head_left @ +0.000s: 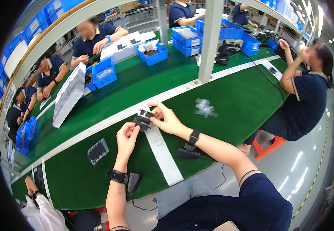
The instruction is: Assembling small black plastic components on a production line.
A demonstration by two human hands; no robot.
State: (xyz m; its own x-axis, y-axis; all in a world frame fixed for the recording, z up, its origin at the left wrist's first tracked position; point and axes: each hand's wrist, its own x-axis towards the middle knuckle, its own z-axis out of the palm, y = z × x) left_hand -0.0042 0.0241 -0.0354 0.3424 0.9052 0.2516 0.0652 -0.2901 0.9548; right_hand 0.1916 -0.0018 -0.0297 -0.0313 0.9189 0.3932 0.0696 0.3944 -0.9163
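Between both my hands is a small sheet bearing black rectangular pieces (pixel 144 120), raised a little above the green table. My left hand (pixel 127 135) pinches its lower left edge with thumb and fingers. On the opposite side, my right hand (pixel 168 120) grips the upper right edge, thumb near the black pieces. A similar clear sheet with black strips (pixel 98 151) lies flat to the left of my left hand. Off to the right of my right hand rests a small heap of crumpled clear film (pixel 205 108).
A white strip (pixel 162 156) crosses the green table (pixel 221 127) towards me. Beyond the long white line stand a grey-white slab (pixel 69 95), blue bins (pixel 151 54) and a white post (pixel 210 42). Co-workers sit around; one person (pixel 309 88) is at the right.
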